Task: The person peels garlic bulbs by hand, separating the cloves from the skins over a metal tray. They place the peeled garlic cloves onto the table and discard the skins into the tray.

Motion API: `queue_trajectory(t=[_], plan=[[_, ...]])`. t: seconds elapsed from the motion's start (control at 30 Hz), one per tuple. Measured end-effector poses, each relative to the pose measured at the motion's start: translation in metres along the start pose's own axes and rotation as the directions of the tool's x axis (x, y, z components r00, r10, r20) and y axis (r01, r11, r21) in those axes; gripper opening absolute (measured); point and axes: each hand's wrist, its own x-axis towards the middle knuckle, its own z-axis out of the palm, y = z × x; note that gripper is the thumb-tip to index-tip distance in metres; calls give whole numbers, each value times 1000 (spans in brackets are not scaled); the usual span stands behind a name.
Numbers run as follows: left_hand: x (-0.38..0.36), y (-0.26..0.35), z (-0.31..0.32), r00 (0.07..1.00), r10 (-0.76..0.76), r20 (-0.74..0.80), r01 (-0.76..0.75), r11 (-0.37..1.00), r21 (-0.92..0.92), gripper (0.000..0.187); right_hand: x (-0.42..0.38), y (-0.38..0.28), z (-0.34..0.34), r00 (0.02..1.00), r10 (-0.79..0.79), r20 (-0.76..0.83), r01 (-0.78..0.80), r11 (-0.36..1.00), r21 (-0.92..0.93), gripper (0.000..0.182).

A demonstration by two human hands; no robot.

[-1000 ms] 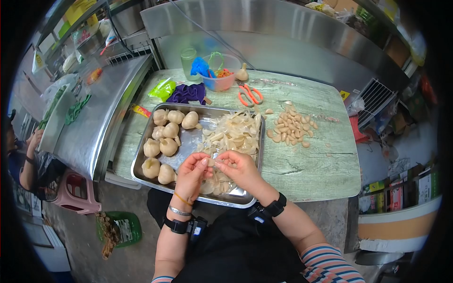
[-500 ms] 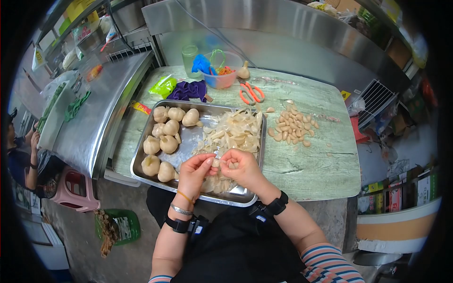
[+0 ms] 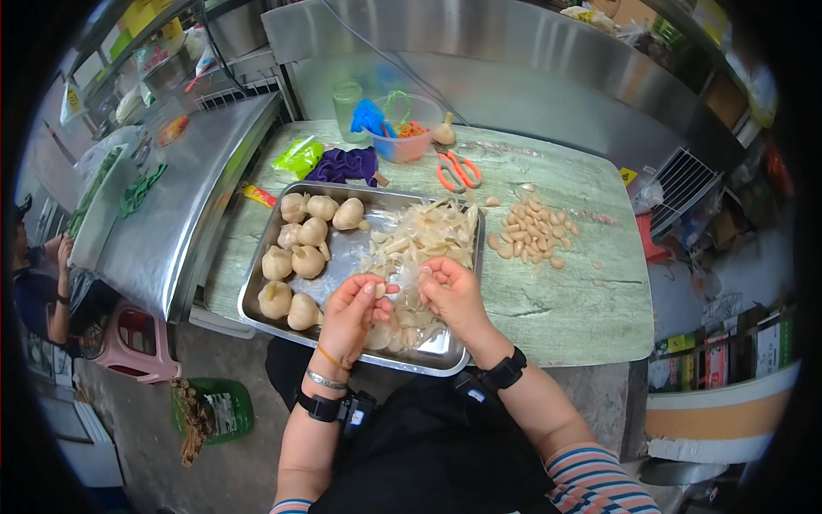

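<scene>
Over the near part of a metal tray (image 3: 342, 359), my left hand (image 3: 353, 310) pinches a pale garlic clove (image 3: 381, 290) between thumb and fingers. My right hand (image 3: 455, 298) is a little to the right, its thumb and forefinger closed on a thin piece of garlic skin (image 3: 410, 277). A heap of papery garlic skins (image 3: 424, 236) fills the tray's right side, partly hidden by my hands. Several whole garlic bulbs (image 3: 309, 261) sit along the tray's left side. Peeled garlic cloves (image 3: 535, 230) lie piled on the table to the right.
On the green table (image 3: 582, 300) are orange-handled scissors (image 3: 459, 172), a clear plastic bowl (image 3: 411, 147), a glass jar (image 3: 347, 111), a purple cloth (image 3: 344, 165) and a lone garlic bulb (image 3: 444, 130). A steel counter (image 3: 205, 154) stands left; another person (image 3: 43, 283) is at the far left.
My hands have moved apart, the right one up and to the right with a piece of skin. The clove stays in my left hand, which has shifted slightly left.
</scene>
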Motion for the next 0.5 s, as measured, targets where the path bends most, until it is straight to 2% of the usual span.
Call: queue_trajectory(t=[0.03, 0.07, 0.1, 0.13, 0.17, 0.2, 0.3, 0.37, 0.4, 0.43, 0.47, 0.5], plan=[[1, 0, -2, 1000, 5, -3, -5, 1000, 1, 20, 0, 2, 2, 1000, -26, -3, 26, 994, -106, 13], [3, -1, -7, 998, 50, -25, -51, 996, -71, 18, -1, 4, 5, 999, -51, -2, 50, 976, -210, 14], [4, -3, -12, 994, 92, -51, -98, 985, -143, 17, -4, 2, 9, 999, -50, 4, 50, 977, -207, 14], [5, -4, -18, 994, 92, -55, -99, 985, -142, 17, -7, 0, 12, 992, -78, 99, 98, 971, -220, 16], [5, -5, -23, 992, 114, -49, -121, 969, -215, 17, -10, -3, 14, 976, -105, 192, 148, 962, -230, 17], [6, -6, -27, 990, 136, -42, -143, 947, -288, 18, -11, -8, 15, 976, -106, 191, 149, 962, -231, 17], [5, -7, -29, 988, 152, 21, -139, 949, -284, 20, -9, -17, 12, 985, -141, 103, 160, 963, -218, 21], [7, -6, -24, 993, 113, -32, -117, 931, -346, 24, -2, -16, 6, 983, 24, 181, -6, 995, -96, 26], [7, -3, -20, 994, 70, -85, -99, 909, -404, 28, -3, -22, 3, 984, 18, 179, -1, 995, -97, 26], [5, 7, -6, 994, 75, -80, -101, 910, -402, 28, -5, -32, 0, 942, 164, 294, -214, 966, 146, 33], [0, 17, 11, 987, 104, -120, -141, 921, -362, 32, -8, -39, -2, 860, 263, 437, -432, 832, 349, 41], [-1, 24, 26, 978, 136, -159, -181, 930, -320, 38, -9, -44, 0, 862, 258, 436, -427, 833, 351, 41]])
